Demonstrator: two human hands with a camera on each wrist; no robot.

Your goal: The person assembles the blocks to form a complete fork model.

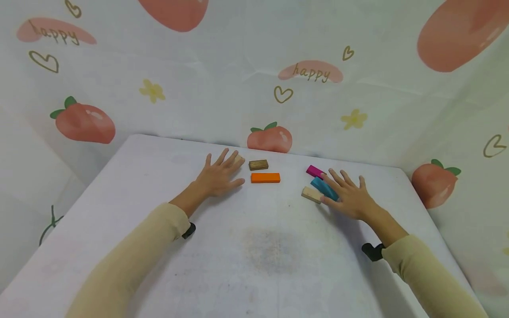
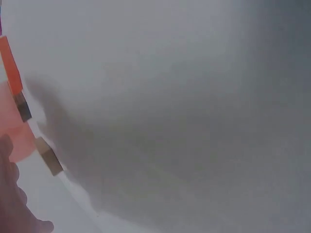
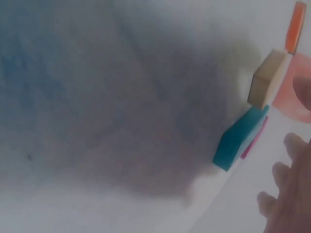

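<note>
My left hand [image 1: 219,177] is spread with straight fingers over the back of the table, holding nothing. Its fingers partly cover a pale wooden block [image 2: 48,156]. Just right of it lie a brown wooden block [image 1: 258,165] and, nearer me, an orange block [image 1: 265,178]. Fingers also spread, my right hand [image 1: 350,198] hovers by three blocks: a magenta block [image 1: 315,171], a teal block [image 1: 323,187] and another pale wooden block [image 1: 311,194]. In the right wrist view, the fingers stand apart from the teal block [image 3: 239,141].
A white table [image 1: 254,274] carries the blocks, with a greyish smudge in its middle. Behind it hangs a white cloth [image 1: 222,101] printed with peaches, hearts and flowers. A green cord-like thing [image 1: 51,223] shows beyond the table's left edge.
</note>
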